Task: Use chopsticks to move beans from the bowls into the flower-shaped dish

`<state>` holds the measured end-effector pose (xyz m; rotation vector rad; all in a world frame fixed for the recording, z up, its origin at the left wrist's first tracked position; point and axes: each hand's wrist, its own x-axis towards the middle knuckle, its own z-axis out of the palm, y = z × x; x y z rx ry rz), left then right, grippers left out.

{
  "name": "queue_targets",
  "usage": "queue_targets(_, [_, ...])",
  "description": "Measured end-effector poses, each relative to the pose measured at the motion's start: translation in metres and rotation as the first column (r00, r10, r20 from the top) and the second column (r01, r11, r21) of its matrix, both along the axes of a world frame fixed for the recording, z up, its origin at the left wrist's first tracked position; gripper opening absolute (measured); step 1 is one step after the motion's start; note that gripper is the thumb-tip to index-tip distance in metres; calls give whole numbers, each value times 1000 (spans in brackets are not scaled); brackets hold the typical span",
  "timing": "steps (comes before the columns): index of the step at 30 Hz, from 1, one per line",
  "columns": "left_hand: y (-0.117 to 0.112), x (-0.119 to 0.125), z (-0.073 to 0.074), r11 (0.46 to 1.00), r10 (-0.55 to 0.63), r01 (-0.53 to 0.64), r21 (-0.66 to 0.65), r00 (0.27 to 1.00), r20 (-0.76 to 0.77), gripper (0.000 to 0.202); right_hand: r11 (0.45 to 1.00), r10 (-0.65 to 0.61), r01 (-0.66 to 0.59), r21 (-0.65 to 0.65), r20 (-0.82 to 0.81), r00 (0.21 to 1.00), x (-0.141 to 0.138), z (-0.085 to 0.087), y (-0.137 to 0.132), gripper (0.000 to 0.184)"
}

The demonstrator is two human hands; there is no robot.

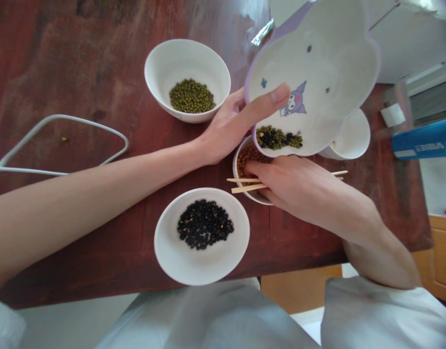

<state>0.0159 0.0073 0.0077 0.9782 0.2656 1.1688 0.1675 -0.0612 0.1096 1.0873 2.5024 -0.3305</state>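
Note:
My left hand point(241, 116) grips the edge of a white, purple-rimmed bowl point(335, 116) with a cartoon figure inside, thumb over the rim. The bowl is tilted, and mixed green and black beans point(276, 138) lie at its lower edge. Under it stands a small white bowl point(236, 167) of orange-brown beans point(250, 156). My right hand point(299, 189) holds wooden chopsticks point(246, 187) across that small bowl, and its fingers reach inside; the fingertips are hidden. Nearer me sits a white bowl point(172, 257) of black beans point(204, 225).
A white bowl point(155, 68) of green beans point(192, 96) stands behind my left wrist. Another white bowl point(356, 138) is partly hidden at right. A white cable point(55, 118) loops on the dark red table point(81, 43) at left. A blue box point(426, 138) is at far right.

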Motion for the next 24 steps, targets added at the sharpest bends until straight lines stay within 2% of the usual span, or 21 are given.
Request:
queue_targets(4, [-1, 0, 1, 1000, -5, 5, 3, 1000, 21, 26, 999, -18, 18, -31, 9, 1000, 0, -1, 2, 19])
queue_targets(10, [-3, -1, 4, 1000, 7, -8, -19, 999, -45, 25, 998, -29, 30, -56, 18, 999, -1, 0, 4, 24])
queue_targets(16, [-1, 0, 1, 1000, 9, -9, 11, 1000, 5, 34, 996, -45, 47, -81, 37, 998, -2, -1, 5, 21])
queue_targets(24, [0, -1, -2, 1000, 19, -19, 5, 999, -47, 29, 998, -19, 19, -67, -7, 1000, 1, -2, 6, 22])
